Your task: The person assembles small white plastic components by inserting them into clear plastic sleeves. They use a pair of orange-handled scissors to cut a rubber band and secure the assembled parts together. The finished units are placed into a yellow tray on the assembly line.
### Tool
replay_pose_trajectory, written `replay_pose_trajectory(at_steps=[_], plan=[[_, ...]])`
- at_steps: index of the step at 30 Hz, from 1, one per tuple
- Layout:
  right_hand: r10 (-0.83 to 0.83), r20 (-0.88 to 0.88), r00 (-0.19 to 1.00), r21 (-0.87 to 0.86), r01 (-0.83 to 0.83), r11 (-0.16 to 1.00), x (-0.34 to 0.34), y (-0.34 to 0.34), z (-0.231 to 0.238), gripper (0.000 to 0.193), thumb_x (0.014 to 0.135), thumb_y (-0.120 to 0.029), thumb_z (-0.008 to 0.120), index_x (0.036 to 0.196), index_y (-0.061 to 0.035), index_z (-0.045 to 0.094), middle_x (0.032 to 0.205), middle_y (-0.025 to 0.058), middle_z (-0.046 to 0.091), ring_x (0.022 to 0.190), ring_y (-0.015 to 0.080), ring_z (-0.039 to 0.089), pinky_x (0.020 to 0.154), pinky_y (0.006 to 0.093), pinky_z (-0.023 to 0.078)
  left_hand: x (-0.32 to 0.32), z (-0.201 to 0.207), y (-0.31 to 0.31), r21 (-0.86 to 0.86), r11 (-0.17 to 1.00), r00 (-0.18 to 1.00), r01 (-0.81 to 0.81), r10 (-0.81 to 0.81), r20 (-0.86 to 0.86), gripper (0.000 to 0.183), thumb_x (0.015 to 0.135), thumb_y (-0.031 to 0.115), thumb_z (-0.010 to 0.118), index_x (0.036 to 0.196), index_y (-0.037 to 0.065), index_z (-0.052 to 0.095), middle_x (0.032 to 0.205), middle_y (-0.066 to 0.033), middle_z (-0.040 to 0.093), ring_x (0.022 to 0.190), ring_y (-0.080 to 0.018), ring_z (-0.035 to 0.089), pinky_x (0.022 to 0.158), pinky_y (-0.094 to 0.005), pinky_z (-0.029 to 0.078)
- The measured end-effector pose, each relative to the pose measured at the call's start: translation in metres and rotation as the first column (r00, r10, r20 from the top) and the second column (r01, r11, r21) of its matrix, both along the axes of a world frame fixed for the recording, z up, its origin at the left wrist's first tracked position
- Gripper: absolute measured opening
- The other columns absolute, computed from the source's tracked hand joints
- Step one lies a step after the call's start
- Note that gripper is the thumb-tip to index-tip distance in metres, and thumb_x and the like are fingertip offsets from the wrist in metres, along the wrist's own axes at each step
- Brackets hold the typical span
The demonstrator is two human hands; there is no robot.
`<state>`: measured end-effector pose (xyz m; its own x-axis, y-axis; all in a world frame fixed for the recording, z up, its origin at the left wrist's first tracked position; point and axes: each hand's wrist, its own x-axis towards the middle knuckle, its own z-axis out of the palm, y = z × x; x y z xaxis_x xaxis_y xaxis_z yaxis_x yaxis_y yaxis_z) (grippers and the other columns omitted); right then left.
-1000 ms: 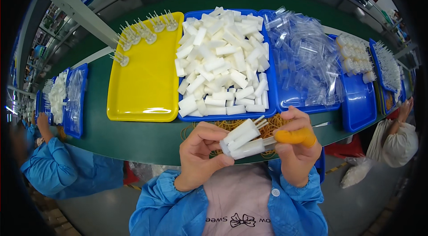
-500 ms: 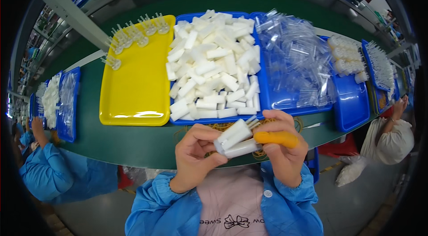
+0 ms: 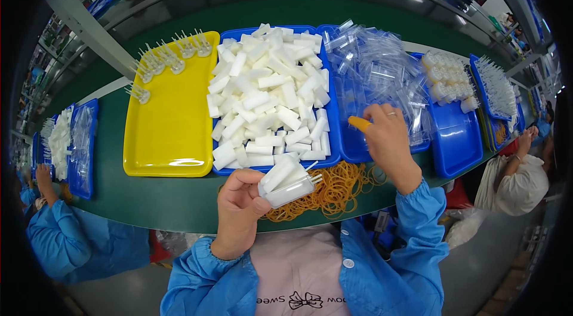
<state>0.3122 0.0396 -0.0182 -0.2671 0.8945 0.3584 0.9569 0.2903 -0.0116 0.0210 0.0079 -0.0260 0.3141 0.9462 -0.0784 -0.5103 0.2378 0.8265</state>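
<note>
My left hand (image 3: 239, 205) is closed on a small bundle of white foam blocks (image 3: 280, 174) with a clear plastic piece (image 3: 292, 192) along its near side. Thin pale prongs stick out of the bundle's right end. Over the near part of a blue tray (image 3: 352, 148) is my right hand (image 3: 389, 140), its fingers apart and an orange finger cot (image 3: 359, 124) on one of them. Nothing shows in its grasp. Beside and behind that hand lie clear plastic pieces (image 3: 382, 68), heaped in the tray.
Loose tan rubber bands (image 3: 337, 190) lie at the table's front edge. White foam blocks (image 3: 262, 98) fill the middle blue tray. A yellow tray (image 3: 170, 131) holds several clear pronged parts (image 3: 174, 64). More pronged parts (image 3: 492, 86) are at right. Co-workers sit at both sides.
My right hand has left the bundle and moved up and right to the tray of clear pieces. My left hand keeps the bundle, slightly further left. The rubber bands now show more.
</note>
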Motion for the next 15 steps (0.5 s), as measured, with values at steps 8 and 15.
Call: replay_pose_trajectory(at_steps=[8, 15], plan=[[0.099, 0.094, 0.991, 0.012, -0.101, 0.995, 0.004, 0.018, -0.002, 0.016, 0.072, -0.008, 0.061, 0.088, -0.0086, 0.063, 0.095, 0.0073, 0.055, 0.084, 0.0244, 0.054, 0.075, 0.0359, 0.042, -0.001, -0.001, 0.001, -0.016, 1.000, 1.000, -0.005, 0.005, 0.004, 0.037, 0.078, 0.011, 0.074, 0.106, 0.003, 0.051, 0.104, -0.0069, 0.059, 0.099, -0.0154, 0.058, 0.085, -0.0288, 0.046], [-0.158, -0.987, -0.007, -0.157, -0.078, 0.985, -0.025, -0.010, 0.026, 0.026, 0.082, 0.001, 0.060, 0.107, 0.0005, 0.053, 0.100, 0.0108, 0.060, 0.086, 0.0149, 0.060, 0.078, 0.0283, 0.049, -0.001, -0.007, 0.002, 0.109, 0.994, 1.000, -0.005, 0.006, -0.007, 0.040, 0.074, 0.000, 0.073, 0.107, 0.001, 0.051, 0.104, -0.0064, 0.056, 0.100, -0.0171, 0.058, 0.086, -0.0304, 0.049]])
